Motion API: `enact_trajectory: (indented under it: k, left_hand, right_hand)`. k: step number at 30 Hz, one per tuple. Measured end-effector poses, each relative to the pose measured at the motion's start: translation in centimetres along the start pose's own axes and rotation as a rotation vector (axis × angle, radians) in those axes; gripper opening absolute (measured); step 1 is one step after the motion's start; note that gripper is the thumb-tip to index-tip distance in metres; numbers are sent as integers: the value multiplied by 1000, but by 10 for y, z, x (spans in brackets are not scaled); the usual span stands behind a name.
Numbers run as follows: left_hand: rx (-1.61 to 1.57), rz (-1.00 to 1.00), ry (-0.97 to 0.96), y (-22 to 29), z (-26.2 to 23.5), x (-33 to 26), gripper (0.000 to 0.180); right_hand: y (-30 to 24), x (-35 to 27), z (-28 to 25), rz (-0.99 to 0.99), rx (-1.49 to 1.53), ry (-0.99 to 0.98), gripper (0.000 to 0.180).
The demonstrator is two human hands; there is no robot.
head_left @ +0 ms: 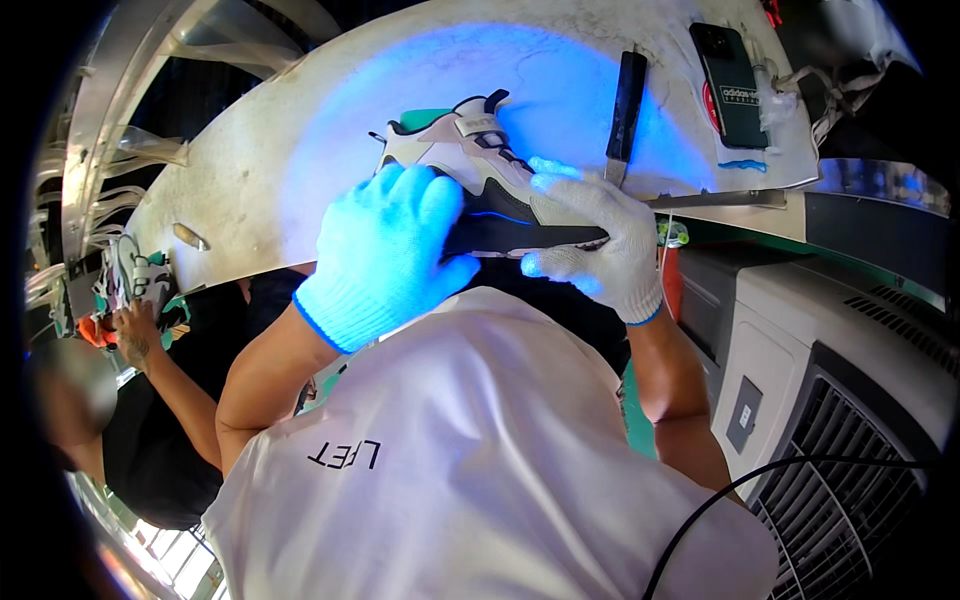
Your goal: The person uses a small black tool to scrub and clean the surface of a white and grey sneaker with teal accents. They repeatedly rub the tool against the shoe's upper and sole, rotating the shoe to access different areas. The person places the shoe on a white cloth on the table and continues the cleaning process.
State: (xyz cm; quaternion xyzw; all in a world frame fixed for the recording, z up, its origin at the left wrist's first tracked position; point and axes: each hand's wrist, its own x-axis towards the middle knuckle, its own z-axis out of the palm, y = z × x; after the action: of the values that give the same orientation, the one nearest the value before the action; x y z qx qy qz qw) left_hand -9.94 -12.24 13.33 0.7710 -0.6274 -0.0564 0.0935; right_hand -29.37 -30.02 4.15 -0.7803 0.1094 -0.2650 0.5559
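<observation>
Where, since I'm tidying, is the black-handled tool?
In the head view, right of centre, the black-handled tool lies on the table between shoe and phone.

Head view: one fisheye camera is looking from the wearer's head
Facing: it is pointing down past the shirt (490, 420) onto the desk (240, 200)
Nearness: the shirt is looming large, the shoe (490, 195) is showing close, above centre
Rim: straight edges are bending

Hiding parts of a white-and-black strapped shoe (495, 200) beneath a blue-lit knit-gloved left hand (388, 245) at seven o'clock and a white knit-gloved right hand (625, 230) at three. Blurring a co-worker's head (75, 392) near nine o'clock. Cutting off a grey plastic slatted-grille machine (835, 420) near four.
</observation>
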Motion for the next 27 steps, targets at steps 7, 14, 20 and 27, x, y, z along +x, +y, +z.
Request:
enact_trajectory:
  k: [7, 14, 20, 27]
  left_hand:
    - [-144, 99, 144, -8, 13, 7, 51]
    - [-242, -51, 32, -11, 9, 13, 51]
    - [-267, -86, -66, -15, 2, 24, 48]
    - [-461, 12, -81, -40, 8, 39, 49]
  right_hand:
    - [-2, 1, 0, 61, -50, -44, 73]
    - [-11, 5, 1, -21, -143, -45, 72]
    - [-29, 26, 6, -217, -445, -50, 75]
    - [-49, 40, 0, 1, -386, -200, 79]
